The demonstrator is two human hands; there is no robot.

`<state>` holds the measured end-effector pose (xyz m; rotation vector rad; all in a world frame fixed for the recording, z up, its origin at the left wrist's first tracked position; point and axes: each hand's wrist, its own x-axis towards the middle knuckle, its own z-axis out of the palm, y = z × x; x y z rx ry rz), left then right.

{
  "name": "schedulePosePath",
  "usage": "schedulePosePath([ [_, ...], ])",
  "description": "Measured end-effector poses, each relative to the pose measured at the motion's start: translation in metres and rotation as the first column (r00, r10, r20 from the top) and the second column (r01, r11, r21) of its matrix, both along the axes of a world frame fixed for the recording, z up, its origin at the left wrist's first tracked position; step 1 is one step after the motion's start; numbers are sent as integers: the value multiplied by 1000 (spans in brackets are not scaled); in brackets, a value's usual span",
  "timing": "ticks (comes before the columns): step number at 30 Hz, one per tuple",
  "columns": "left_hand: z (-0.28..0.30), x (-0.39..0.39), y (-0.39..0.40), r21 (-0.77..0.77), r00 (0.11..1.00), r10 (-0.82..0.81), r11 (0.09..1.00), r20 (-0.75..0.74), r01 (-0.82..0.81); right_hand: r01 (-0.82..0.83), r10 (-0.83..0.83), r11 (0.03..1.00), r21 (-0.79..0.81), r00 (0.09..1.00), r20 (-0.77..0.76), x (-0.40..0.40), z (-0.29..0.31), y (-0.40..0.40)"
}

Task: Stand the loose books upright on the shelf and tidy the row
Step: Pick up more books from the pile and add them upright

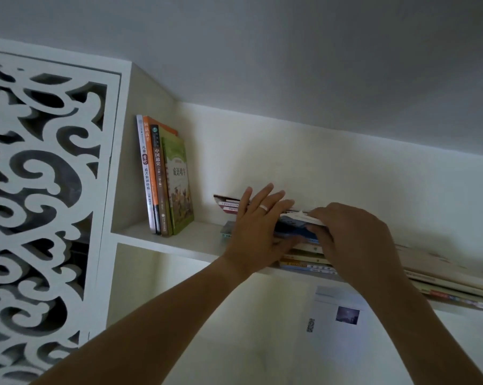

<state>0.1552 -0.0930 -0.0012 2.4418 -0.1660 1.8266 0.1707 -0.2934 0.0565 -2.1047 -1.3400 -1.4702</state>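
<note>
upright books (165, 179), 4, centre-left: done. flat stack (298, 240), centre-right: pending, approx. left hand (258, 232) open, flat on stack; right hand (351, 237) gripping top book (295, 219).

Both arms are reaching up and forward from the bottom of the view, bare from the elbows up, forearms angled toward each other so the hands end up close together. The left hand (258, 226) is flat, palm away from the camera, fingers spread a bit and pointing up and to the right, with a pale ring on one finger. Its thumb is tucked low, out toward the right. The right hand (351, 234) is just beside it, back of the hand facing the camera, wrist bent, fingers curled over and down in a grip. Fingertips of that one are mostly hidden.
</note>
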Motion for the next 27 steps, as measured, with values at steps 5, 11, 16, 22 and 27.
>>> schedulePosePath([
  [5,12,-8,5,-37,961,-269,963,-57,267,-39,31,994,-103,996,-87,-18,0,1],
  [11,8,-20,0,-175,908,-360,929,-213,327,-91,-31,963,-254,898,-439,-31,8,-5],
  [16,8,-39,8,-256,855,-470,873,-218,415,153,-227,952,-265,935,-274,-45,11,-14],
  [22,7,-58,16,-491,839,-543,740,-33,460,271,-249,958,95,947,-202,-63,8,-22],
  [27,4,-69,14,-630,772,-629,565,88,532,-132,284,899,417,902,-326,-61,-5,-14],
])
